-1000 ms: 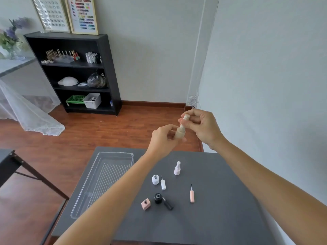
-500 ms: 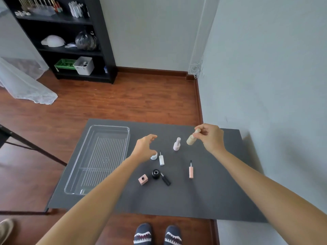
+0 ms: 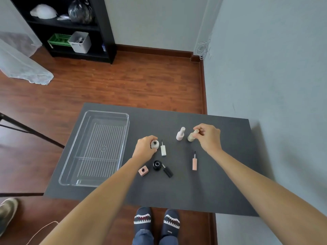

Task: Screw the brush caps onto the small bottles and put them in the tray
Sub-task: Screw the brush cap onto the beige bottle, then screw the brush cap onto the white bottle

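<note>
My right hand [image 3: 208,137] grips the cap of a capped beige bottle [image 3: 191,136], which stands tilted on the dark table [image 3: 203,188]. A capped pale pink bottle [image 3: 180,133] stands just left of it. My left hand [image 3: 145,147] is closed around an open white bottle [image 3: 155,144]. Its white brush cap [image 3: 163,149] lies beside it. An open black bottle [image 3: 157,165] has its black brush cap [image 3: 167,171] next to it. An open pink square bottle [image 3: 143,171] sits nearer me, and a pink brush cap [image 3: 194,161] lies to the right. The clear tray [image 3: 81,151] at the left holds nothing.
A grey wall borders the table on the right. A black shelf unit [image 3: 99,29] stands across the wooden floor. My slippered feet [image 3: 156,221] show below the table's near edge, and another person's shoe [image 3: 7,212] is at the lower left.
The hands came apart and dropped from chest height to the table. My right hand brought the capped beige bottle down beside the pale pink one. My left hand reached the white bottle and closed on it.
</note>
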The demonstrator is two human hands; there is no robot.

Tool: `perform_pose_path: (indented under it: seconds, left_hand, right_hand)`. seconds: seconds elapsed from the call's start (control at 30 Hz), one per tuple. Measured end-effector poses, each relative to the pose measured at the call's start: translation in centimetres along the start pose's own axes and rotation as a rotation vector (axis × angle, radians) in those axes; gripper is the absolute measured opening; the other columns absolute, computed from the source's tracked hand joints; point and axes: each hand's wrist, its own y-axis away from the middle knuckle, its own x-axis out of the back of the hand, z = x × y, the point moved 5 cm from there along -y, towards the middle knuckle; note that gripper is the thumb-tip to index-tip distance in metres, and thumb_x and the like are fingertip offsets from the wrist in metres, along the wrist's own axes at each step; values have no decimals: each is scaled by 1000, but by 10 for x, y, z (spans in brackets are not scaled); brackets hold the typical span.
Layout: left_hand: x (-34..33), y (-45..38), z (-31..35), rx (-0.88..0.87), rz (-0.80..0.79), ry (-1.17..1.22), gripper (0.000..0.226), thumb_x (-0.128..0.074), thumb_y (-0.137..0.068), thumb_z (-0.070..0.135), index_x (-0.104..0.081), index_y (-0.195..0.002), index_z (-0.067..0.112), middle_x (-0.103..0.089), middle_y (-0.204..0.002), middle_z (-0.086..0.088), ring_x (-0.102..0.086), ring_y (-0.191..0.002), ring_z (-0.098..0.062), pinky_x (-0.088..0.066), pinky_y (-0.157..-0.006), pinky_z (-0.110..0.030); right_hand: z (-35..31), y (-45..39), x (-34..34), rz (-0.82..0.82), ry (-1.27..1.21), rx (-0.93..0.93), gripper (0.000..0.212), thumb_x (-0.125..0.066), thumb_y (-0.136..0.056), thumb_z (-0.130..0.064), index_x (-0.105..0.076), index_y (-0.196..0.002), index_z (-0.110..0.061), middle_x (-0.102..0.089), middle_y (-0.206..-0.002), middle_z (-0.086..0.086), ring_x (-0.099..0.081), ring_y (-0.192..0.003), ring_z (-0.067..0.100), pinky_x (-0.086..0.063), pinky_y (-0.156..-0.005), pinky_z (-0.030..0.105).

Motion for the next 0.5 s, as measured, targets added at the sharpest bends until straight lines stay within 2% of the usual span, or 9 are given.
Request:
perform_pose_path:
  seconds: [0.07, 0.17, 0.3, 0.37, 0.43, 0.5]
  left_hand:
    - [-3, -1, -3, 7, 12, 12, 41, -70, -80, 0, -67, -119, 12, -71, -110, -6, -64, -104, -26, -49, -88, -30]
    - [-5, -2, -6, 15, 29, 39, 35, -73, -78, 0, -69, -110, 12, -73, -101, -5, -65, -98, -25, -50, -86, -32]
    - [-5, -2, -9, 27, 42, 60, 32, -75, -76, 3, -70, -106, 12, -74, -99, -4, -66, -95, -22, -48, -85, -28]
    - [-3, -2, -10, 35, 54, 65, 30, -76, -76, 3, -70, -105, 12, -74, -98, -4, -66, -95, -23, -49, -86, -30]
    - [0, -2, -11, 42, 74, 73, 28, -76, -77, 5, -69, -103, 12, -73, -96, -4, -65, -94, -23, -50, -84, -31]
    - [4, -3, -12, 45, 100, 85, 25, -76, -77, 8, -67, -100, 13, -72, -96, -2, -63, -93, -22, -47, -80, -28]
  right_hand:
    - [1, -1, -3, -3, -5, 0, 15, -72, -76, -3, -74, -90, -9, -74, -83, 6, -69, -83, 20, -38, -68, -3]
    - [4, -1, -7, -11, -14, -1, 17, -72, -76, -2, -74, -92, -9, -74, -83, 6, -70, -83, 19, -42, -71, 4]
    - [7, 0, -9, -4, -16, -2, 18, -72, -77, -1, -74, -93, -9, -72, -83, 2, -69, -85, 19, -48, -76, 13]
    - [7, 1, -11, -24, -39, -17, 26, -72, -78, -1, -71, -102, -10, -72, -91, 2, -70, -91, 19, -50, -82, 17]
    - [5, 8, -11, -12, -30, -4, 41, -72, -79, -3, -63, -118, -10, -68, -111, 2, -64, -103, 16, -47, -89, 20]
    - [-8, 22, -8, 107, 21, 152, 45, -70, -81, -3, -58, -124, -10, -59, -118, 0, -57, -106, 18, -44, -90, 24]
